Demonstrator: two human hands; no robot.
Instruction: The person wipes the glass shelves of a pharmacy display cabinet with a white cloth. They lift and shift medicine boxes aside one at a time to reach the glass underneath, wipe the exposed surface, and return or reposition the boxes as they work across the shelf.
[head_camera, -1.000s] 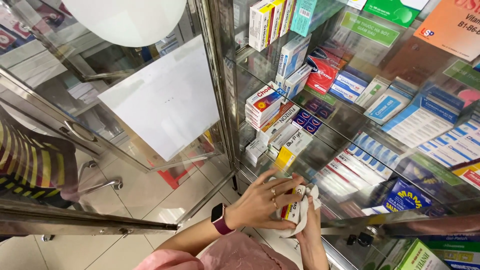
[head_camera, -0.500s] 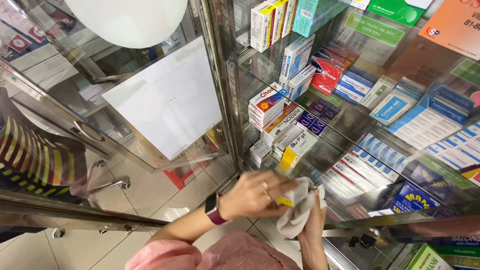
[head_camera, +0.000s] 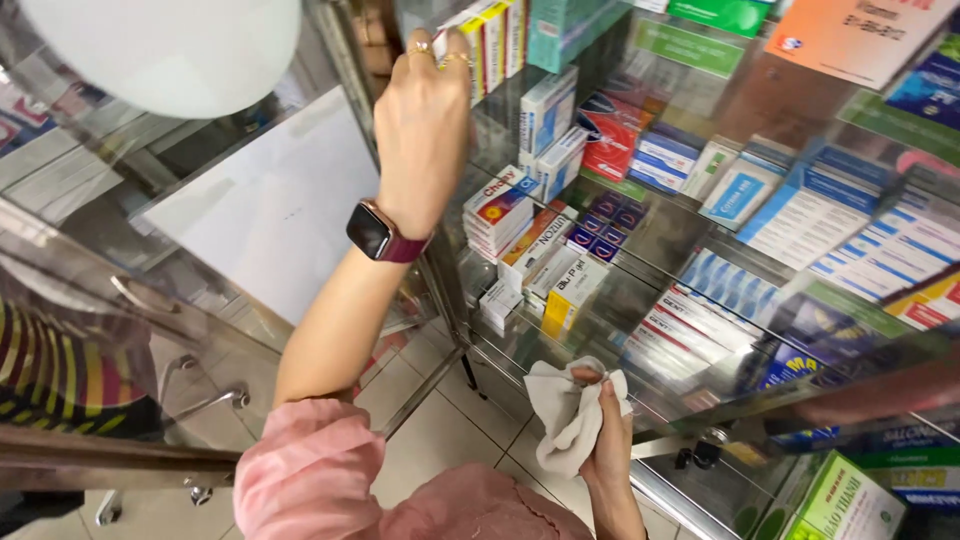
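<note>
My left hand (head_camera: 425, 120), with rings and a dark smartwatch (head_camera: 372, 232) on the wrist, is raised to the top shelf of a glass cabinet. Its fingers close on upright white-and-yellow medicine boxes (head_camera: 487, 40). Low in the view, my right hand (head_camera: 608, 440) grips a crumpled white cloth (head_camera: 562, 415) in front of the lower shelves. My sleeves are pink.
Glass shelves hold several stacks of medicine boxes (head_camera: 520, 215), blue-and-white packs (head_camera: 850, 230) to the right. A white sheet (head_camera: 270, 210) is stuck to the cabinet's glass side. A person in a striped top (head_camera: 50, 380) stands at left. Tiled floor (head_camera: 440, 430) lies below.
My left hand has left the lower shelf and risen to the boxes on the top shelf. My right hand still holds the cloth low down.
</note>
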